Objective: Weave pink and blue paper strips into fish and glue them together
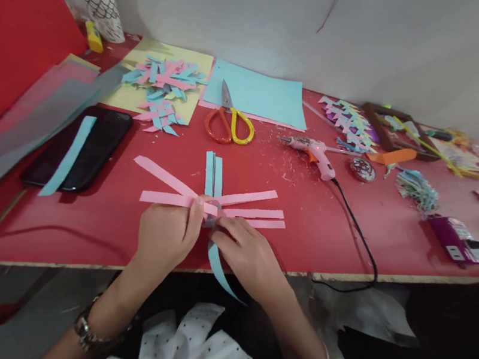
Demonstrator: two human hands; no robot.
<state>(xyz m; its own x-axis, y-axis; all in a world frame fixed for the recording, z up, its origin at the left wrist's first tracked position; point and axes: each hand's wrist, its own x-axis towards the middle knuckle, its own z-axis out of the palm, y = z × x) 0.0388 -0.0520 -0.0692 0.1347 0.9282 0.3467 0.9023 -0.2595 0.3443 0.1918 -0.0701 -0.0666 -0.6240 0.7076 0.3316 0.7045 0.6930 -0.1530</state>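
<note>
Near the table's front edge, both hands hold a cluster of crossing paper strips. My left hand (pixel 168 226) is closed, its thumb pressed on the pink paper strips (pixel 166 199) that stick out to the left. My right hand (pixel 248 254) pinches the crossing from the other side, under more pink strips (pixel 256 213) pointing right. Light blue paper strips (pixel 213 174) stand out toward the wall. One blue strip (pixel 220 267) curves down from my right fingers past the table edge. The middle of the crossing is partly hidden by my fingers.
Scissors (pixel 230 118) lie beyond the strips, near blue paper sheets (pixel 257 94). A pink glue gun (pixel 311 153) with a black cord lies right. On the left, a black phone (pixel 99 148) carries a loose blue strip (pixel 69 155). Woven paper pieces (pixel 165 92) lie on yellow paper.
</note>
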